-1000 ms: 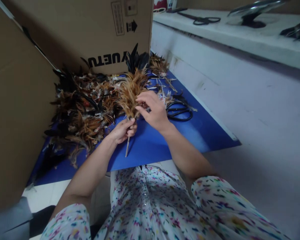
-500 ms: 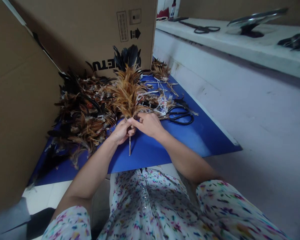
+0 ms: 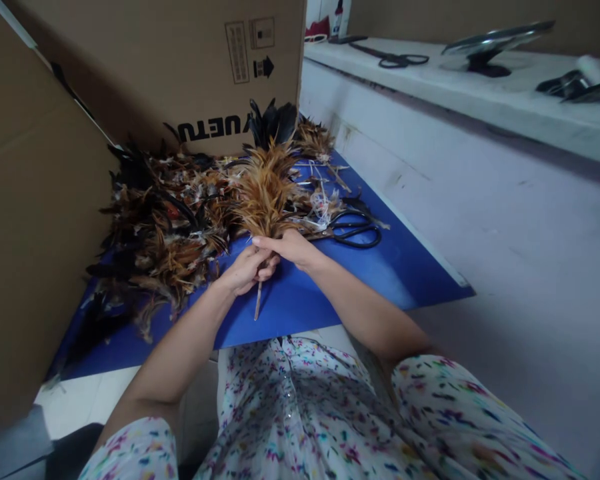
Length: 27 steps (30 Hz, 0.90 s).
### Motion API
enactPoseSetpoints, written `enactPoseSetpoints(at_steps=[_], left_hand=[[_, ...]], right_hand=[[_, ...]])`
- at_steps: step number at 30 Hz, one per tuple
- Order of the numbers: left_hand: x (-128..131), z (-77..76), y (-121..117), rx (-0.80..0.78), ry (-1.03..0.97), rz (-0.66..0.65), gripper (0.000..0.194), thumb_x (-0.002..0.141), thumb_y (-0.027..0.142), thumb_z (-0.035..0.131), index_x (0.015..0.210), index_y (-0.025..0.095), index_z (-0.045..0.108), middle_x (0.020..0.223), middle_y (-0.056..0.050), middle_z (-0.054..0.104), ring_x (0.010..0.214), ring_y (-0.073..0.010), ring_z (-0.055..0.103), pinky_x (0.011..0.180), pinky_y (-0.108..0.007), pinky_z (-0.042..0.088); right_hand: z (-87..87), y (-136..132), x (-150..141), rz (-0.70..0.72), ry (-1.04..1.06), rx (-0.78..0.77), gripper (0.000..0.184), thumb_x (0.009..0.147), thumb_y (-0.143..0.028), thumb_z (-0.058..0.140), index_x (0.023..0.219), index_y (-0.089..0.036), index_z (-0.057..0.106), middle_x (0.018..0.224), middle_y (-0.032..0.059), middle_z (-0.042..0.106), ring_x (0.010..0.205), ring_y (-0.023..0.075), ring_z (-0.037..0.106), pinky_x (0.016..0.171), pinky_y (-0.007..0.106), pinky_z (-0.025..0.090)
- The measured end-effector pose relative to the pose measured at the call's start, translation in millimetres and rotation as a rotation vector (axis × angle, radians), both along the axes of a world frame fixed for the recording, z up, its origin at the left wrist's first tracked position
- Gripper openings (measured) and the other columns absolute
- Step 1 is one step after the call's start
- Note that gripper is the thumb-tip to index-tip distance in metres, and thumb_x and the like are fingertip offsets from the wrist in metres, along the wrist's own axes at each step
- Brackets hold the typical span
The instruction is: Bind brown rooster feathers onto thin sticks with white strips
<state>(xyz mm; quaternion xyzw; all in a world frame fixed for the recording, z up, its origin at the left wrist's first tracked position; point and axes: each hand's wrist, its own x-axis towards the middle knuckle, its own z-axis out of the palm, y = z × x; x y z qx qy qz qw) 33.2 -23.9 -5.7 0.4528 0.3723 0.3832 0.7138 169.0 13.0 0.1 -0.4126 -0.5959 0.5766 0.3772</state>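
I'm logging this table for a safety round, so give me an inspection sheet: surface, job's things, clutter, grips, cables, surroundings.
Surface: blue tabletop.
Job's things: feather bundle on a thin stick.
Clutter: loose feathers heaped left; black-handled scissors and tangled white strands right.
Grips: left grip closed around the stick; right grip touching the left, its own hold unclear.
Cables: nothing seen.
Surroundings: cardboard behind and left; white ledge at right with dark scissors.
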Motion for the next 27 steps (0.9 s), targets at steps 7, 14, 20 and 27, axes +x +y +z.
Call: enactPoseSetpoints(at_steps=[7,14,20,27], left_hand=[[-0.4,-5.9,1.7,-0.039,-0.04,-0.007,0.05,0.076,0.046,0.077,0.067,0.019,0.036,0.056,0.009,0.031,0.041,-0.0007,0.023,0.038,-0.013,0.013],[-0.3,-9.7,1.5,-0.057,-0.059,-0.023,0.05,0.077,0.044,0.077,0.066,0.019,0.036,0.055,0.009,0.03,0.041,-0.0004,0.023,0.038,-0.013,0.013],[0.0,-11.0,2.4,-0.083,-0.099,-0.005,0.05,0.076,0.041,0.08,0.07,0.02,0.035,0.056,0.01,0.03,0.04,-0.0005,0.023,0.038,-0.012,0.014],[3.0,-15.8,6.3,-0.167,-0.103,0.025,0.044,0.084,0.034,0.072,0.067,0.019,0.034,0.053,0.01,0.029,0.038,-0.0006,0.023,0.036,-0.013,0.013]], right_hand=[[-3.9,1.6,0.4,-0.029,-0.006,0.018,0.031,0.074,-0.041,0.076,0.087,-0.014,0.074,0.094,0.0072,0.076,0.09,0.0174,0.068,0.087,0.031,0.052],[-8.3,1.5,-0.4,-0.009,-0.001,0.024,0.026,0.078,-0.039,0.07,0.085,-0.014,0.074,0.093,0.0066,0.075,0.089,0.017,0.068,0.089,0.033,0.051],[-3.2,6.3,10.8,-0.039,-0.314,0.217,0.04,0.082,-0.057,0.067,0.088,-0.018,0.074,0.095,0.0097,0.075,0.1,0.0242,0.068,0.095,0.039,0.049],[4.7,1.9,12.6,-0.44,-0.425,0.835,0.022,0.091,-0.038,0.06,0.083,-0.019,0.065,0.087,0.0074,0.068,0.089,0.0214,0.062,0.087,0.036,0.048]])
